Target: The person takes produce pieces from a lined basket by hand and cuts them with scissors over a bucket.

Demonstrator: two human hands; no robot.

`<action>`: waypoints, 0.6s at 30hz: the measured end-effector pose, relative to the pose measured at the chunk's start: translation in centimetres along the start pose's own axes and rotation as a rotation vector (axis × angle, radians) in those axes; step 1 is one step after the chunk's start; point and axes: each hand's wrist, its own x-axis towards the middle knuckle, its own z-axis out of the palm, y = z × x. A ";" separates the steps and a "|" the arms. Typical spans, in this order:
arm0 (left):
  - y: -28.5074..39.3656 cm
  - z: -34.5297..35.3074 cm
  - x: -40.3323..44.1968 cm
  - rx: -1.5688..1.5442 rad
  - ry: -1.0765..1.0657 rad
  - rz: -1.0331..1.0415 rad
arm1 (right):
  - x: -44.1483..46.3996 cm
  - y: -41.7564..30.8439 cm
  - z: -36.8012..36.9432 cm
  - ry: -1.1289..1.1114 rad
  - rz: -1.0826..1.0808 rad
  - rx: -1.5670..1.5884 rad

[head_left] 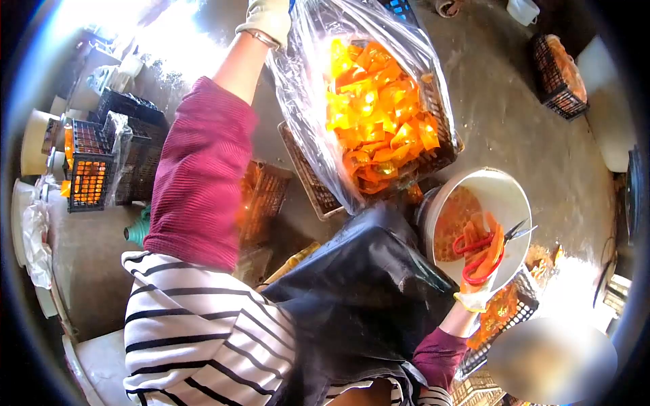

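Note:
My left hand (268,21), in a pale glove, reaches to the top edge beside a clear plastic bag (305,88); its fingers are mostly cut off, and a bit of blue shows next to them. The bag lines a dark crate (443,145) full of glossy orange pieces (379,115). My right hand (482,274) is closed around scissors (512,234) with red handles, the blades pointing up and right. Orange covers or lies over its fingers; I cannot tell which. Below it stands a white bucket (518,203) with orange-brown contents (455,223).
A black apron (359,271) spreads over my lap. Crates of orange pieces stand nearby: one (267,196) left of the bag, another (504,314) below the bucket. Stacked black crates (91,159) stand at far left. A further crate (562,78) sits upper right on the concrete floor (555,162).

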 end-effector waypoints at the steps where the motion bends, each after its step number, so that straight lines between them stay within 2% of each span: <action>1: -0.2 -0.1 0.1 0.013 -0.013 -0.004 | -0.1 0.0 -0.1 0.014 0.022 0.019; 2: -0.2 0.2 -0.1 0.023 -0.021 -0.011 | -0.3 0.1 0.1 0.008 -0.059 -0.005; 5: -0.7 0.1 -0.1 0.062 -0.050 -0.022 | -0.6 -0.2 0.1 -0.018 -0.093 -0.033; 11: -1.7 -0.6 0.1 0.108 -0.065 -0.028 | -0.6 -1.4 0.5 -0.025 -0.001 0.055; 18: -3.1 -1.1 0.0 0.124 -0.079 -0.046 | 0.0 -0.9 -0.3 0.009 -0.137 -0.033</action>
